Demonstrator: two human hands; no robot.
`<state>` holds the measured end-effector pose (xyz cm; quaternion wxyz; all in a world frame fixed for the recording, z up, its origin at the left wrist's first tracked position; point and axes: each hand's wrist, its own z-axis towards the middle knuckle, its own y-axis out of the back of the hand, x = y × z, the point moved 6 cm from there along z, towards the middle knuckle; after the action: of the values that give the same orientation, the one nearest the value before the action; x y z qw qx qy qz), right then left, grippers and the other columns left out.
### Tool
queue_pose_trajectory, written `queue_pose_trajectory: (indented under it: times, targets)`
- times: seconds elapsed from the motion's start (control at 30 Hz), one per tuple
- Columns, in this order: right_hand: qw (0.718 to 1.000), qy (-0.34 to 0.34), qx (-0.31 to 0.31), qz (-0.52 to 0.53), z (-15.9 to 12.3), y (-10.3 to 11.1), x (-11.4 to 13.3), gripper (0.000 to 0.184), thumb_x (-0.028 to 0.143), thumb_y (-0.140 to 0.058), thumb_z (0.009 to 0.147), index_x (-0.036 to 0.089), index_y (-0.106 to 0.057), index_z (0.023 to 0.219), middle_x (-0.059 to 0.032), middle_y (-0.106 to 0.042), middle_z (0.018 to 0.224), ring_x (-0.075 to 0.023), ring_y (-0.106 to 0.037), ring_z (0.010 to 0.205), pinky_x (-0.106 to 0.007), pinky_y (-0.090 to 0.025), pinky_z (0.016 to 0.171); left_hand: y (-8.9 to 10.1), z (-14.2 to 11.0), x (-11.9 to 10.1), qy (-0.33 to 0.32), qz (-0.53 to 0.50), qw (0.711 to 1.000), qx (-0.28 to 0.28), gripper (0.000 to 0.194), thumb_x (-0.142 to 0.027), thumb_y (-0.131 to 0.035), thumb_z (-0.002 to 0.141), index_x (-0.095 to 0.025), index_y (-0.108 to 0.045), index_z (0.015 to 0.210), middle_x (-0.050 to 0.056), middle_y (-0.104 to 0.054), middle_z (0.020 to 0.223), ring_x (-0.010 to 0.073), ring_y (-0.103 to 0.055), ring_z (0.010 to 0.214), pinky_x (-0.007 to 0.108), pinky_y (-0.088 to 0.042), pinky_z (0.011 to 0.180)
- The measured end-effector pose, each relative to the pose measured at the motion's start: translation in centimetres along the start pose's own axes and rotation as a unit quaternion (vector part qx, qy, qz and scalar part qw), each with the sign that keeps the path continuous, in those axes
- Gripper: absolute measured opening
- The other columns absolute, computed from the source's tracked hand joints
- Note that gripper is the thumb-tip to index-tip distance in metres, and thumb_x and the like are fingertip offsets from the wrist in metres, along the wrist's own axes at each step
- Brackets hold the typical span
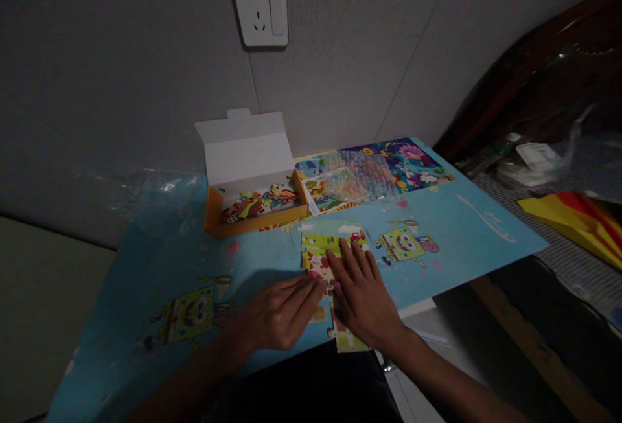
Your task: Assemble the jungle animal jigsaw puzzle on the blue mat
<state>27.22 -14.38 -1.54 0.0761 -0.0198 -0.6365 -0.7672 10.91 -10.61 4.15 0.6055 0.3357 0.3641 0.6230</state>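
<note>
A partly joined jigsaw puzzle [324, 247] in green and yellow lies on the blue cartoon-printed table cover [457, 222]. My right hand [362, 293] rests flat on the puzzle, fingers stretched out and slightly apart. My left hand [282, 309] lies beside it on the left, fingers extended, their tips touching the puzzle's left edge. Neither hand holds a piece that I can see. An open orange box [214, 212] with several loose puzzle pieces [260, 203] and a raised white lid stands behind the hands.
A printed puzzle picture under a clear plastic bag [362, 173] lies at the back right. A wall socket [259, 5] is above. To the right are a dark wooden headboard [534, 54], plastic-wrapped items [532, 157] and a yellow-red object [578, 216].
</note>
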Motion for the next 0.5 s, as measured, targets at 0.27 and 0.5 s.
queue_pose_trajectory:
  times: [0.27, 0.5]
  targets:
    - [1.0, -0.006, 0.003, -0.006, 0.1, 0.0, 0.1, 0.061, 0.026, -0.045, 0.101, 0.021, -0.034, 0.161, -0.0134, -0.014, 0.171, -0.0364, -0.006, 0.159, -0.061, -0.023, 0.123, 1.6, 0.8, 1.7, 0.0, 0.006, 0.998, -0.056, 0.052, -0.003, -0.035, 0.1, 0.008, -0.034, 0.151, 0.026, -0.068, 0.13, 0.026, -0.057, 0.135, 0.038, -0.056, 0.108]
    - [1.0, -0.009, -0.002, -0.004, 0.1, 0.1, 0.1, 0.061, 0.028, -0.045, 0.101, 0.021, -0.034, 0.16, -0.0133, -0.016, 0.171, -0.0367, -0.006, 0.159, -0.062, -0.024, 0.122, -2.0, 0.5, 3.7, 0.047, 0.031, 0.998, 0.036, 0.034, -0.008, -0.047, 0.101, -0.004, -0.058, 0.133, 0.017, -0.071, 0.128, 0.0206, -0.067, 0.123, 0.034, -0.057, 0.105]
